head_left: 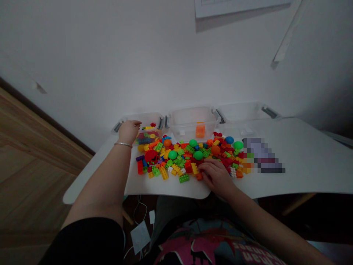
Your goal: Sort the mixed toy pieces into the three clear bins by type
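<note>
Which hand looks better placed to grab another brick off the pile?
The right hand, probably: it lies on the near edge of the brick pile, fingers among the bricks. The left hand is away at the rim of the left bin.

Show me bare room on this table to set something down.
Widest bare patch: the table right of the brick pile. A smaller one at the front left corner, left of the left forearm. From the bins to the right hand it is crowded.
</note>
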`<state>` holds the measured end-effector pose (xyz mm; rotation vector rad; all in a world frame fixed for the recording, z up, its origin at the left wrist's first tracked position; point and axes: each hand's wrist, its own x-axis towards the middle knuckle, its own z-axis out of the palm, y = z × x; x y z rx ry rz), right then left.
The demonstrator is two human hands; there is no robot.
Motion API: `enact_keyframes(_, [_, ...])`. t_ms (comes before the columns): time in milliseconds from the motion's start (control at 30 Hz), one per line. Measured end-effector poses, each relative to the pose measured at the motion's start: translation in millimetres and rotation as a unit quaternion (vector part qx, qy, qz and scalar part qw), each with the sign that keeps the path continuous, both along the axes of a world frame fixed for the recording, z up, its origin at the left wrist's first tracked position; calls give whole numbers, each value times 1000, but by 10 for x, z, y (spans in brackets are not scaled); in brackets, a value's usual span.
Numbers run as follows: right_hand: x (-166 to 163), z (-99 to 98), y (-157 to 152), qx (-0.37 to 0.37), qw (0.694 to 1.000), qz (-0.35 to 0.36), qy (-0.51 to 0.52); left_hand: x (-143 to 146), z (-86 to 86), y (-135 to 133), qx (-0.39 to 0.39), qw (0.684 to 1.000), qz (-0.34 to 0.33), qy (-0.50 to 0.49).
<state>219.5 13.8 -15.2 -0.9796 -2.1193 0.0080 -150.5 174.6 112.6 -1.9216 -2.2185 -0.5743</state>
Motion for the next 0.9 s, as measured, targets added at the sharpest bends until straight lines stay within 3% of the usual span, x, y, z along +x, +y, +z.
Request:
enact_keyframes(167, [7, -4, 9, 8, 1000, 4, 0, 4, -19, 6, -17, 996, -7, 87])
enact_keyframes(433, [4, -12, 18, 3, 1000, 9, 4, 107, -73, -61, -107, 986, 13, 128])
enact_keyframes(567, [2, -14, 9, -9, 1000, 6, -3, 134, -118, -37, -100, 986, 44, 126])
enact_keyframes(700, [1, -15, 7, -19, 1000, 1, -5, 129, -129, 15, -58, 995, 7, 82])
enact_keyframes(800, [0, -7, 9, -19, 1000, 0, -3, 193, -136, -9, 30, 999, -28, 12])
enact_keyframes(900, [-1, 2, 13, -10, 1000, 4, -4, 379, -158, -167, 128, 991, -18, -44])
